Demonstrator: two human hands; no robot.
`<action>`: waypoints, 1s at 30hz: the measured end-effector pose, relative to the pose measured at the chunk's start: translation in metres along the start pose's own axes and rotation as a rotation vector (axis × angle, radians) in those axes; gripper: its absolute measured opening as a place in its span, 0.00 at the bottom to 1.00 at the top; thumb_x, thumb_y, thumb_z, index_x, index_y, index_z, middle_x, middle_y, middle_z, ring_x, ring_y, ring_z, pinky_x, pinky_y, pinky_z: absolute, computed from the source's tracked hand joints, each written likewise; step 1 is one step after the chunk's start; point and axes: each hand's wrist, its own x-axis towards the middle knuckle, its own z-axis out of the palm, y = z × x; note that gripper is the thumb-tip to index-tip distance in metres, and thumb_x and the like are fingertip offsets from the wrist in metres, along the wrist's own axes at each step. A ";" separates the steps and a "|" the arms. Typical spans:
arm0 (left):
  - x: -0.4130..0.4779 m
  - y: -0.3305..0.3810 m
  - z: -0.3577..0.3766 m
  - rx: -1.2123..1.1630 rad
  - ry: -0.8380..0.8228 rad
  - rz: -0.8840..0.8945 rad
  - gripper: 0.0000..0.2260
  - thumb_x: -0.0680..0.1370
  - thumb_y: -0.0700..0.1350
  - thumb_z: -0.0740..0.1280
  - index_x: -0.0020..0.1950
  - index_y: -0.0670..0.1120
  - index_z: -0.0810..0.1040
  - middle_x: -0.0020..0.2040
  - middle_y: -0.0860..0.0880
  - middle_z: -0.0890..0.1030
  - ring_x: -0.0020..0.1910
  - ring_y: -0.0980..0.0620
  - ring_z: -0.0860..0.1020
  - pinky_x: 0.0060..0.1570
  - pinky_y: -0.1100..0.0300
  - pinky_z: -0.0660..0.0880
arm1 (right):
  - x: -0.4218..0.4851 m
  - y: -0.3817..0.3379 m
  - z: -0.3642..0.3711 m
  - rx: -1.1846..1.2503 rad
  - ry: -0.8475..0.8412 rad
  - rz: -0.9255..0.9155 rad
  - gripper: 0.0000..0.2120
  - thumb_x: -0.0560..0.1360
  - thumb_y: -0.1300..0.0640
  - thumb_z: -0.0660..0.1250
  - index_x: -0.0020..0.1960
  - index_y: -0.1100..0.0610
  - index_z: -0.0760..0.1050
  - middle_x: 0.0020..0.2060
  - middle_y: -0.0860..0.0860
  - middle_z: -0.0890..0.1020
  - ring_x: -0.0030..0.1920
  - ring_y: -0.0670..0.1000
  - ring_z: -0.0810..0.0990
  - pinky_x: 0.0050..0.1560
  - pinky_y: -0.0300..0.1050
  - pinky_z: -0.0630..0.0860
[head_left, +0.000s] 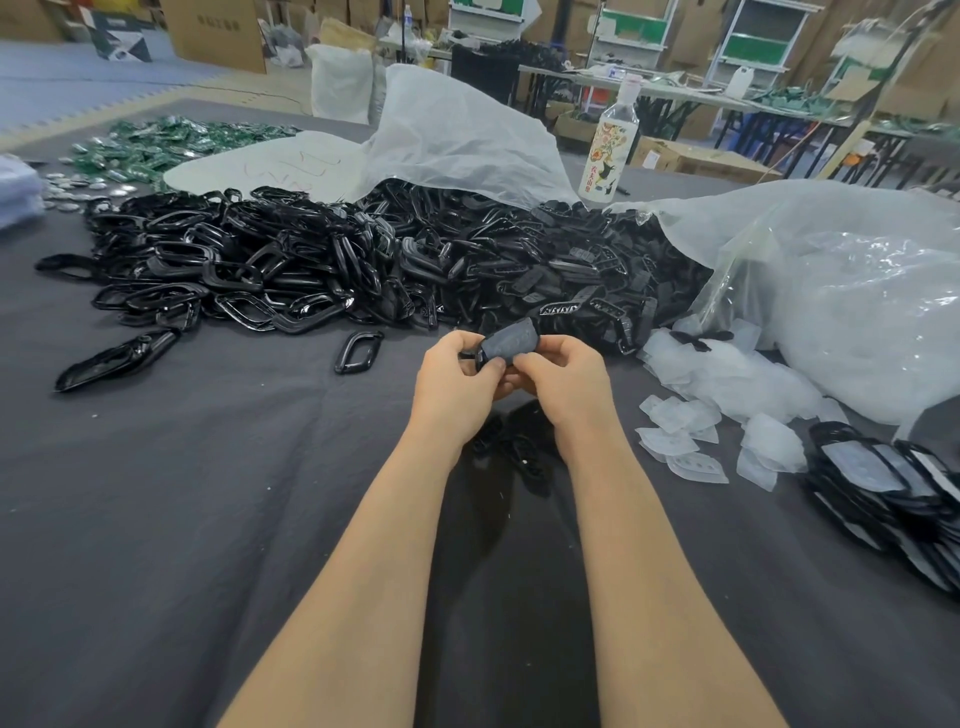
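Observation:
Both my hands meet above the dark cloth, holding one small black key-fob shell (509, 340) with a greyish translucent pad over its top. My left hand (454, 387) grips its left end, thumb curled onto the shell. My right hand (563, 382) pinches its right side, fingers curled under it. A big heap of glossy black frames (234, 260) and black button shells (561, 270) lies just beyond my hands. One loose black frame (358, 352) lies left of my left hand.
Translucent pads (696, 395) are scattered at the right beside a large clear plastic bag (857, 291). Stacked finished pieces (893, 493) sit at the right edge. A labelled bottle (613, 140) stands behind the heap. Green circuit boards (156, 145) lie far left. Small black parts (514, 447) rest between my forearms.

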 end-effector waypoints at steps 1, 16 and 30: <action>-0.001 0.000 0.000 0.005 -0.011 -0.003 0.10 0.78 0.34 0.64 0.46 0.50 0.74 0.40 0.46 0.83 0.36 0.54 0.83 0.47 0.58 0.80 | 0.000 0.000 0.000 0.007 0.013 0.016 0.08 0.72 0.69 0.65 0.43 0.57 0.76 0.37 0.54 0.82 0.36 0.49 0.81 0.47 0.46 0.80; -0.005 0.004 -0.005 -0.031 -0.103 -0.015 0.10 0.78 0.32 0.64 0.47 0.47 0.77 0.37 0.48 0.84 0.34 0.57 0.83 0.38 0.67 0.78 | 0.005 0.004 -0.007 -0.010 0.060 -0.007 0.04 0.77 0.62 0.65 0.50 0.58 0.78 0.39 0.51 0.82 0.37 0.46 0.82 0.45 0.42 0.80; -0.002 0.003 -0.006 0.100 0.021 0.015 0.09 0.80 0.38 0.63 0.44 0.51 0.73 0.39 0.48 0.83 0.33 0.57 0.83 0.39 0.65 0.79 | 0.006 0.006 -0.008 -0.066 0.075 -0.022 0.03 0.76 0.59 0.68 0.48 0.52 0.75 0.40 0.48 0.82 0.39 0.46 0.82 0.46 0.43 0.80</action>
